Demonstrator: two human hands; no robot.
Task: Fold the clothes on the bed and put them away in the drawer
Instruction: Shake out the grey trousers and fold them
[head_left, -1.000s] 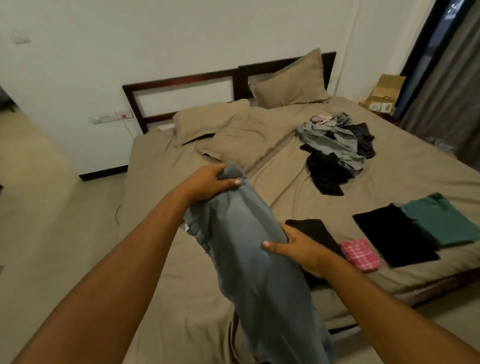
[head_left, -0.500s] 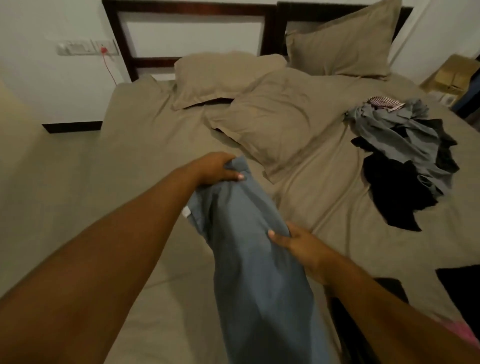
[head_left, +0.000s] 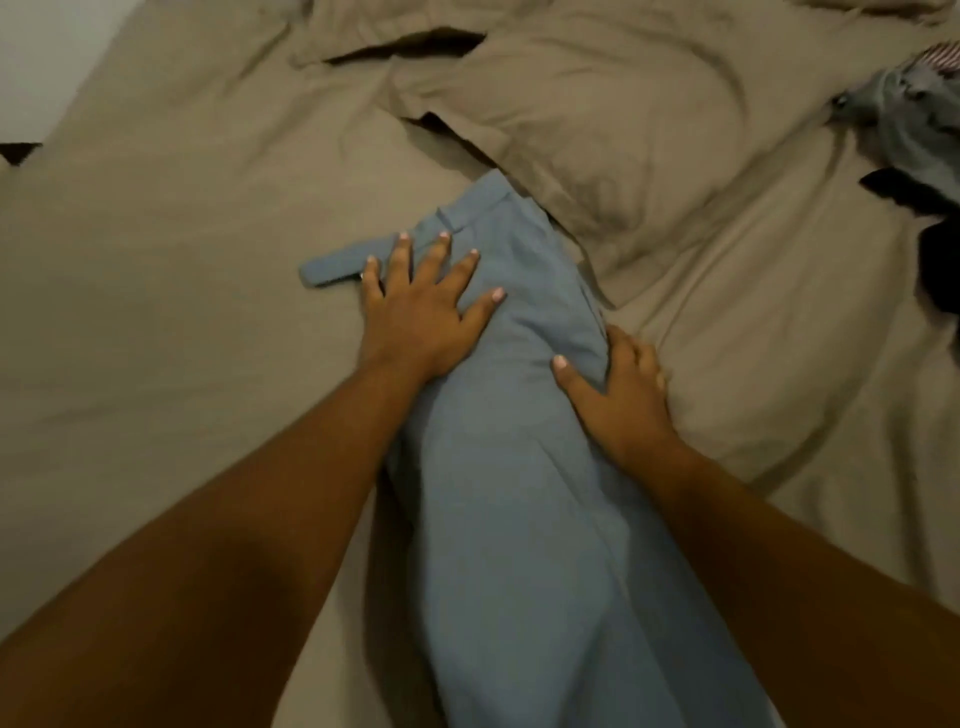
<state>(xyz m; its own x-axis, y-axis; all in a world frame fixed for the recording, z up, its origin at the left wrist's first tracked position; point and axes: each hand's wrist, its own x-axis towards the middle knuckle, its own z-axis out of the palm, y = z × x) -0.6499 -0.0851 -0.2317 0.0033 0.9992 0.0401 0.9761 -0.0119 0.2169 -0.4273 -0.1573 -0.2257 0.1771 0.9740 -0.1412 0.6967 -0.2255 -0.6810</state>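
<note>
Nearest the camera, two bare forearms reach forward on either side of a pair of blue-grey trousers (head_left: 519, 545), whose legs run out of the bottom edge of the view and lie lengthwise up the tan bed sheet (head_left: 156, 338). Half a second ago these trousers hung in the air, bunched at the waist in a clenched left grip; now they lie down on the bed and that grip has let go of the cloth. The left grip (head_left: 421, 317) lies flat on the upper left part of the trousers, fingers straight and spread, palm pressing the fabric just below the waistband. The right grip (head_left: 618, 395) is at the trousers' right edge, as before, its thumb on top of the cloth and its fingers curled round a fold of it, so it pinches the garment there. The trousers lie between the two grips and under them. Past the left fingertips a waistband tab (head_left: 337, 267) sticks out to the left, flat on the sheet. The top of the waistband touches the near corner of a tan pillow (head_left: 597, 130). Farther right, well apart from the trousers, a heap of unfolded grey clothes (head_left: 914, 114) lies at the picture's edge, with a black garment (head_left: 940, 244) beside it.
</note>
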